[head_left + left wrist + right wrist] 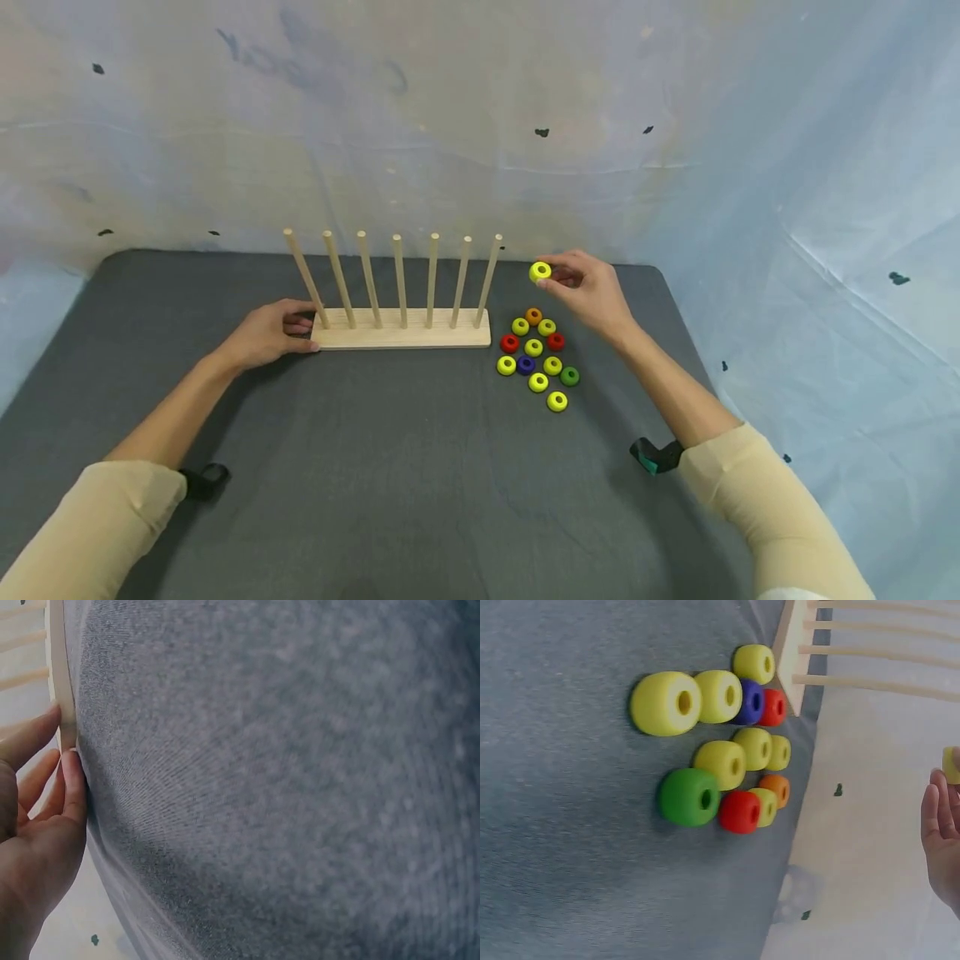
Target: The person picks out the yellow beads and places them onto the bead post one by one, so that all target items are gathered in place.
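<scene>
Right hand (588,287), right of upper centre in head view: thumb and fingers pinch yellow bead (540,272), held above table, just right of the pegs. Left hand (262,333), left of centre: thumb and fingers grip left end of wooden base (382,337), mid-frame. Seven pegs (401,283) stand in a row on it. Loose beads (533,347) clustered right of base: seven yellow, two red, one each orange, blue, green. All on dark grey table (360,483); pale sheet (465,108) across top of frame.
</scene>
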Demonstrator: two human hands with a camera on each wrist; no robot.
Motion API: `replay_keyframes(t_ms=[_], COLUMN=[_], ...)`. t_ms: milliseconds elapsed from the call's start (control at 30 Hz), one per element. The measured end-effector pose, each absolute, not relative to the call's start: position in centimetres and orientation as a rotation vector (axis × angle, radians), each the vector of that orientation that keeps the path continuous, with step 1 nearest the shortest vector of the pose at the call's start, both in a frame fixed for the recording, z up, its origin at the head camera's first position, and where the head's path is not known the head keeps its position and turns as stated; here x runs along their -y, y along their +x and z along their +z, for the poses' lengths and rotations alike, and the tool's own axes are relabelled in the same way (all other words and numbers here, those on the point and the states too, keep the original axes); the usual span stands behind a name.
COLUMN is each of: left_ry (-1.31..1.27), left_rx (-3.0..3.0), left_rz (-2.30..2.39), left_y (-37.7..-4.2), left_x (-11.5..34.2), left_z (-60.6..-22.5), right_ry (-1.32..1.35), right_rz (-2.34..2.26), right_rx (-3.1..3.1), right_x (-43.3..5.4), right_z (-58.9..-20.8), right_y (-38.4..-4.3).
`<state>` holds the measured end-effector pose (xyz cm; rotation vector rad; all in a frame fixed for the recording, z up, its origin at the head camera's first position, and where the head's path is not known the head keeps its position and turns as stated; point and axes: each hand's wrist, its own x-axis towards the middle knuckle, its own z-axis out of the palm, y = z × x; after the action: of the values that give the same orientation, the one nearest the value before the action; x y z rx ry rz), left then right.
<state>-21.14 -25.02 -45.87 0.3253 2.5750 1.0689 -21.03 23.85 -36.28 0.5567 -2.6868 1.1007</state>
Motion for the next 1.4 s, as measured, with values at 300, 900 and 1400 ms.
replay_keyframes(t_ms=[300,900,1400], left_ry=[0.301,0.317,0.35], left_rx=[-2.544,-2.528,-2.575], left_rz=[1.106,1.131,1.143], left_y=[-21.3,-21.2,-21.1], left_x=[24.9,25.2,25.2], left_z=[-46.0,-46.5,-46.8], right_ry=[0.615,0.725,0.83], right_rz=[1.167,1.137,1.128], right_rx=[2.628,2.602,2.56], right_x=[-22.5,-20.5,-18.1], right_z=[-34.3,-30.5,-29.3], right_y=[-22.1,-23.2,-23.7])
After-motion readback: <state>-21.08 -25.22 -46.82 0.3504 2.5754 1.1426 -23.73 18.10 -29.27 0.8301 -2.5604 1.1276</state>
